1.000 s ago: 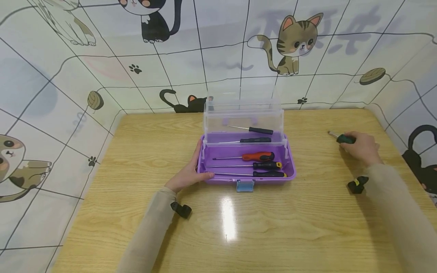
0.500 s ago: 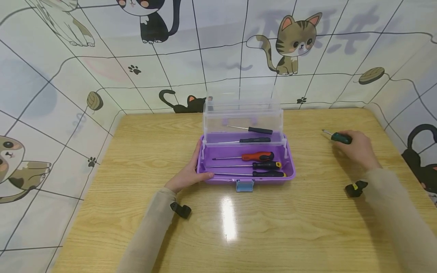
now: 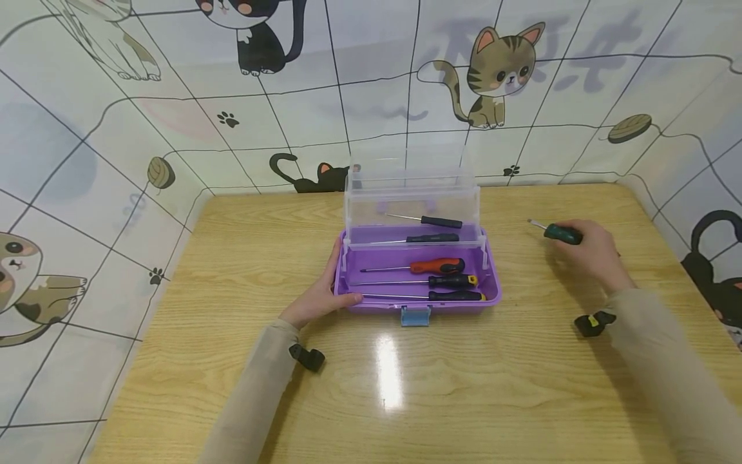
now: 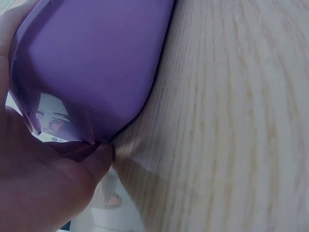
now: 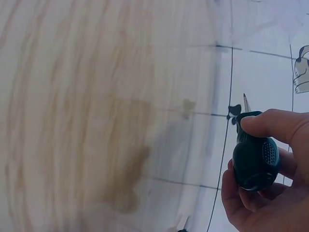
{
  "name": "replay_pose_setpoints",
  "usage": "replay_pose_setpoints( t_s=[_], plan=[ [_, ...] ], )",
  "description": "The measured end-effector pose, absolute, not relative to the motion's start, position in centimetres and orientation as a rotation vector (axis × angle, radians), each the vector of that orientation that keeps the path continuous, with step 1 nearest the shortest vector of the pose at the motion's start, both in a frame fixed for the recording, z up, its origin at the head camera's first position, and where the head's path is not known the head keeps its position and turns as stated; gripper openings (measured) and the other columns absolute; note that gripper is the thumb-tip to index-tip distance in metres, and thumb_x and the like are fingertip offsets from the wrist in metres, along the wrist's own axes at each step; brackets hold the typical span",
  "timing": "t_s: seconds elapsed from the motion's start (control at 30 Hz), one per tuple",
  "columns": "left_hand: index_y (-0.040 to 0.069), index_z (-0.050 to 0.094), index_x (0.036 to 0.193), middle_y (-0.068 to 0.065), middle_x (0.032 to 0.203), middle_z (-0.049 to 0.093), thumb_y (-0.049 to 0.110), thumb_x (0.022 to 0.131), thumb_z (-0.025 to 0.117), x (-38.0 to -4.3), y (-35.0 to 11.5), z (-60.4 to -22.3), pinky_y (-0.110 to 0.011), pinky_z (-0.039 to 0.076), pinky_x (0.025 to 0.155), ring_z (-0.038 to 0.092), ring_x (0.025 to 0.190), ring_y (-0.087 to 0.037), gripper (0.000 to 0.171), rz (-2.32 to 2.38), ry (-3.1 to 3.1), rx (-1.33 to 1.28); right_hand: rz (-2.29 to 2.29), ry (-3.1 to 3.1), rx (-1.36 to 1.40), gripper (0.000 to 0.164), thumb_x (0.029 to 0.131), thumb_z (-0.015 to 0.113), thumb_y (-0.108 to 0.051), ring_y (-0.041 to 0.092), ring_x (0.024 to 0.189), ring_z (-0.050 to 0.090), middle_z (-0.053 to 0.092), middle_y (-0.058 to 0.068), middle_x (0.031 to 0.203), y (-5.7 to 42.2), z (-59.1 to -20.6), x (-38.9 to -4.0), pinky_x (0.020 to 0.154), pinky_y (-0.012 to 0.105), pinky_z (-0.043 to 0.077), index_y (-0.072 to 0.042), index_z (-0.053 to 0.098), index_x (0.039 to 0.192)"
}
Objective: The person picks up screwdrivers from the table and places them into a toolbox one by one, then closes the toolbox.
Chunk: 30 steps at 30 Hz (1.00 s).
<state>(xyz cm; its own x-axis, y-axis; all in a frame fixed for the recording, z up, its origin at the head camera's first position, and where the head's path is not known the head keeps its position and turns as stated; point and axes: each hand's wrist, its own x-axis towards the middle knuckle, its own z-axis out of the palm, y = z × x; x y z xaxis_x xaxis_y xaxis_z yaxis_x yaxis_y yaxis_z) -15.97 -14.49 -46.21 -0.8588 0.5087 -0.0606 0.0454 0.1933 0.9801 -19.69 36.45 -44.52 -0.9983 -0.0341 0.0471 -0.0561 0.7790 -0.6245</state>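
A purple toolbox (image 3: 494, 277) stands mid-table in the head view, its clear lid (image 3: 413, 173) raised at the back. My left hand (image 3: 315, 299) holds the box's left end, thumb at the front rim; the left wrist view shows its fingers against the purple wall (image 4: 96, 63). To the right of the box, my right hand (image 3: 599, 254) grips a short screwdriver (image 3: 562, 234) by its dark green handle, tip pointing left. In the right wrist view the thumb lies along that handle (image 5: 256, 164). Inside the box are a red-handled screwdriver (image 3: 438, 265) and several black-handled ones (image 3: 453, 281).
A blue latch (image 3: 415, 316) hangs at the box's front. Behind the wooden table (image 3: 464, 386) and along both sides rise walls with cat drawings (image 3: 487, 77). Two black-handled screwdrivers (image 3: 442, 222) show through the clear lid.
My right hand has moved left toward the box, carrying the green screwdriver. The left hand and the toolbox have stayed in place.
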Motion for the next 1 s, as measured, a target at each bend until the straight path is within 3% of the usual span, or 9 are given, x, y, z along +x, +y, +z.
replay_pose_setpoints(
  t_s=[0.37, 0.67, 1.0],
  plan=[
    [0.052, -0.011, 0.148, 0.014, 0.158, -0.011, 0.023, 0.082, 0.077, -16.2, -14.6, -47.2, -0.048, 0.009, 0.114, 0.003, 0.144, -0.018, 0.114, 1.736, 2.093, 0.560, 1.022, -2.895, 0.122, 0.045, 0.094, 0.062, -0.020, 0.051, 0.114, 0.042, 0.045, 0.035, 0.126, 34.4, -42.9, -19.2, 0.090, 0.064, 0.035, 0.009, 0.053, 0.127],
    [0.050, -0.012, 0.149, 0.011, 0.158, -0.012, 0.024, 0.082, 0.077, -16.1, -14.6, -47.0, -0.049, 0.009, 0.114, 0.002, 0.144, -0.019, 0.114, 1.724, 2.103, 0.535, 1.036, -2.866, 0.158, 0.043, 0.094, 0.063, -0.018, 0.048, 0.108, 0.046, 0.048, 0.033, 0.121, 33.4, -42.0, -18.8, 0.086, 0.061, 0.039, 0.008, 0.054, 0.127],
    [0.048, -0.012, 0.149, 0.007, 0.159, -0.013, 0.020, 0.083, 0.075, -16.1, -14.6, -47.0, -0.051, 0.010, 0.113, 0.002, 0.144, -0.023, 0.113, 1.718, 2.108, 0.540, 1.062, -2.861, 0.165, 0.045, 0.094, 0.062, -0.021, 0.048, 0.111, 0.045, 0.046, 0.032, 0.126, 32.7, -41.2, -18.7, 0.086, 0.061, 0.040, 0.007, 0.054, 0.129]
  ],
)
